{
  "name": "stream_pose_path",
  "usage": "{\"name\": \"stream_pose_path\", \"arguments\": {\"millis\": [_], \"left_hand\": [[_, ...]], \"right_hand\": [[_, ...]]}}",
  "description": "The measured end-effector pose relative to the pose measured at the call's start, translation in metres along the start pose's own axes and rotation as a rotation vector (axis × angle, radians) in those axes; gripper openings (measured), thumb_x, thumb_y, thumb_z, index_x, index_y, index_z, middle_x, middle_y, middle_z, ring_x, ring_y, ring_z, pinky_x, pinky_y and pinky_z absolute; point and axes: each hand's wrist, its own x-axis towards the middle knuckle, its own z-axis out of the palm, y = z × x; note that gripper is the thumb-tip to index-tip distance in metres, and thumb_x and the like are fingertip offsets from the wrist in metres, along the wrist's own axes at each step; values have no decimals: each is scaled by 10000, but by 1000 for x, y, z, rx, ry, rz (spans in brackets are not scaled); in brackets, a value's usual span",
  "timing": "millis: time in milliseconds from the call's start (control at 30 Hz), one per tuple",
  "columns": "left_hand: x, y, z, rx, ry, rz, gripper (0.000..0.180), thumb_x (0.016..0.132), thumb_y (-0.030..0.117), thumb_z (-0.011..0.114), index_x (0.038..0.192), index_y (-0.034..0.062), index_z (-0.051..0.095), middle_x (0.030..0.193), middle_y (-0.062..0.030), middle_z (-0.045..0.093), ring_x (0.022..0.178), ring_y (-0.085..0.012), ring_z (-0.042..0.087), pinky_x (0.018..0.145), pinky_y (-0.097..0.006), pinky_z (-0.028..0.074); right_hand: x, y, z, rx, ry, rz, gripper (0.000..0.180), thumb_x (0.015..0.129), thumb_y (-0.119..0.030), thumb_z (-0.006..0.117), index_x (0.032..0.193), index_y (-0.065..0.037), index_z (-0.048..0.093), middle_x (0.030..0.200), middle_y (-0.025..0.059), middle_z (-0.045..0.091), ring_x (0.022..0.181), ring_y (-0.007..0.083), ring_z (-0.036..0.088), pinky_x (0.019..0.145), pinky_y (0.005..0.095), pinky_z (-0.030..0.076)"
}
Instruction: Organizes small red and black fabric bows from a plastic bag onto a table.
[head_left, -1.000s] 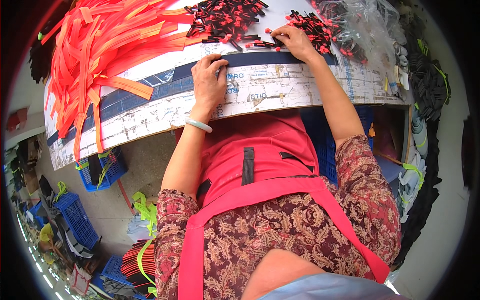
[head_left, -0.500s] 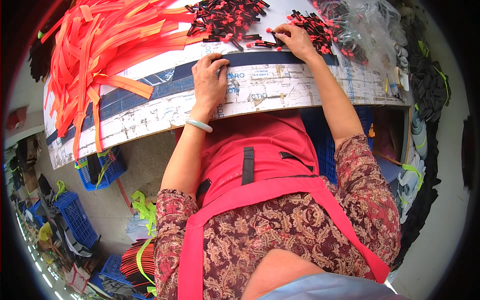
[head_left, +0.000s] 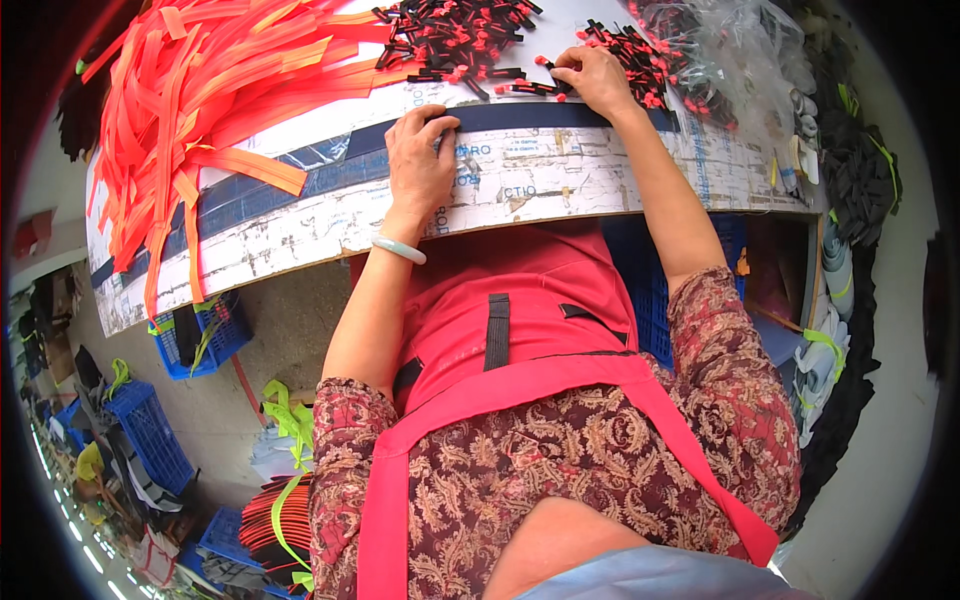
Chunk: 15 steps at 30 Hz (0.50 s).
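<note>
My right hand [head_left: 598, 80] reaches to the back of the table, its thumb and forefinger pinched at a small black zipper pull [head_left: 543, 62] with a red end. Several more pulls lie close beneath its fingers. Next to them spreads a pile of black-and-red zipper pulls [head_left: 455, 40], and a second pile [head_left: 640, 62] sits to the right. My left hand [head_left: 420, 160] rests on the near part of the table with curled fingers, over a dark strip [head_left: 530, 116]; what its fingertips hold, if anything, is hidden.
Long orange-red zipper strips [head_left: 220, 80] heap at the left, some hanging over the edge of the white board tabletop [head_left: 300, 235]. Clear plastic bags [head_left: 740, 50] lie at the back right. Blue baskets [head_left: 150, 435] stand below left, and dark bundles [head_left: 860, 165] lie at the right.
Almost nothing differs. My right hand has shifted very slightly at the zipper pulls; my left hand stays in place.
</note>
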Motion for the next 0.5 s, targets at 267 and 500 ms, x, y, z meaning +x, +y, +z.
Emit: {"name": "stream_pose_path", "arguments": {"millis": [267,500], "left_hand": [[0,-1,-2,-1,-4,-6,136,846,85,688,974,105,730,1135,-55,648,1128,-260,581,990,-399,388],[2,1,1,-3,-5,-9,131,854,93,687,975,110,735,1149,-55,657,1142,-263,582,1001,-396,386]], "right_hand": [[-8,-19,6,148,117,-213,229,851,-314,720,938,-104,747,987,72,722,1006,292,614,926,410,461],[-23,-23,6,44,-64,-183,182,843,-277,719,911,-109,731,966,60,709,1024,282,601,963,400,424]]}}
